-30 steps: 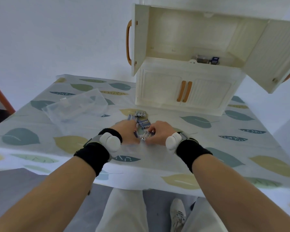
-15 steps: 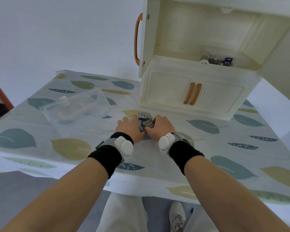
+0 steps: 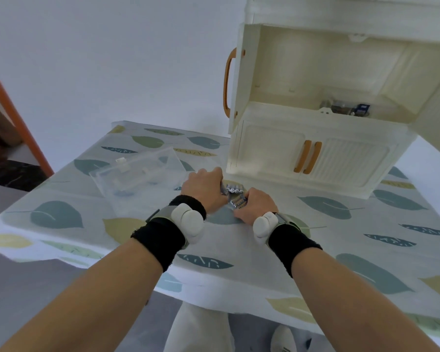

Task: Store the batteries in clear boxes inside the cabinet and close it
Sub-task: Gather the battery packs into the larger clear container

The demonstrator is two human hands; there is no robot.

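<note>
On a leaf-print tablecloth [image 3: 61, 214] before a plain wall, batteries [image 3: 235, 195] are being gathered between the left hand [image 3: 205, 189] and right hand [image 3: 255, 205], fingers curled around the cluster, apparently to keep them from rolling. A clear box [image 3: 137, 176] is lying just beside, while the cabinet [image 3: 272, 148] is being left open behind, seemingly awaiting them.

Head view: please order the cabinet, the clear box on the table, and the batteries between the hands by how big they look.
1. cabinet, by far the largest
2. clear box
3. batteries, partly hidden by the left hand and right hand
</note>
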